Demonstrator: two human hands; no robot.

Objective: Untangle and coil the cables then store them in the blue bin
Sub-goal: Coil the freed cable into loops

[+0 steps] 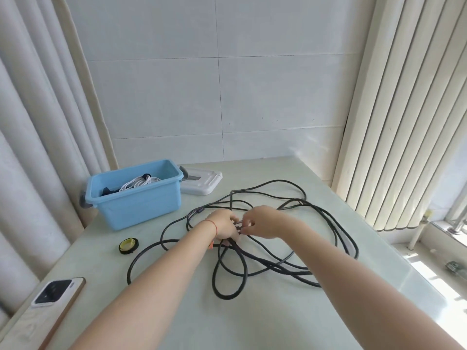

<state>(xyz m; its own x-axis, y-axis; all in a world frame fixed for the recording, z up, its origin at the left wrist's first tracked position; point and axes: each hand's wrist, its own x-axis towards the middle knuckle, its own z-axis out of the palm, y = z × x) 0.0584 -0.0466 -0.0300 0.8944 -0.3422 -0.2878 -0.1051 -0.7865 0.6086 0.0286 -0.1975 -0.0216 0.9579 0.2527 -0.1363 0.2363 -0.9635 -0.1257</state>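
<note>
Now both hands meet over the middle of the black cable, which lies in loose tangled loops on the pale green table. The left hand has its fingers curled around some strands of this cable, near the centre of the tangle, and a thin red string is around its wrist. The right hand is just beside the left one, almost touching it, and its fingertips pinch a small part of the cable between the two hands; which exact strand it holds, I cannot tell. Both forearms reach forward over the near loops of the cable.

To the left of the cable and further from the person stands the blue bin, open on top. Inside the bin there is a coiled white cable and some dark item, too hidden to name. Just behind the bin, on its right side, a white lid lies flat on the table, touching or nearly touching the bin. Between the bin and the near edge of the table, just left of the cable loops, lies a small roll of tape, black outside and yellow inside. A phone lies face down on a wooden ledge, well apart from the cable, at the near left. White curtains hang on both sides.
</note>
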